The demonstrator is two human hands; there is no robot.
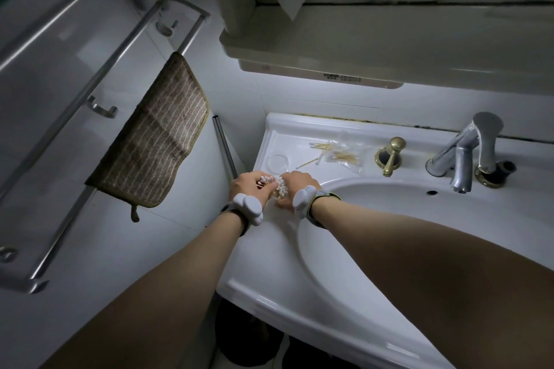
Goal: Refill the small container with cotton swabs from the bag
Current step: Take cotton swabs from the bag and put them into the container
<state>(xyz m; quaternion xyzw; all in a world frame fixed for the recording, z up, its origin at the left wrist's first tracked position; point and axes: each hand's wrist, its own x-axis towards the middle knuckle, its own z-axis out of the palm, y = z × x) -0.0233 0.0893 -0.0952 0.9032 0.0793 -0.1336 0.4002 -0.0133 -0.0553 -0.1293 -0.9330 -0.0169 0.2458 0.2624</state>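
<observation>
Right now my left hand (250,186) grips a bunch of swabs (265,180), fingers curled round the sticks with the white tips poking out toward the right. My right hand (295,189) is wrapped round the small container (281,189), which sits between the two hands on the counter (269,249) at the sink's front-left corner; it looks already well packed with tips. I judge I'm feeding the bunch in.

Just beyond my fingers lies a clear round lid (277,161), I think the container's. Farther out and to the right is the bag (344,156) with swabs inside, and a few loose swabs (314,156) between it and the lid.

What worries me: the container seems nearly full, so forcing the bunch in could spill swabs over the rim, and the basin (389,234) is right beside my right hand, so strays could roll into it and get wet. Squeezing too hard might also bend the thin sticks. If my right hand loosens, the container could tip toward the counter's edge.
</observation>
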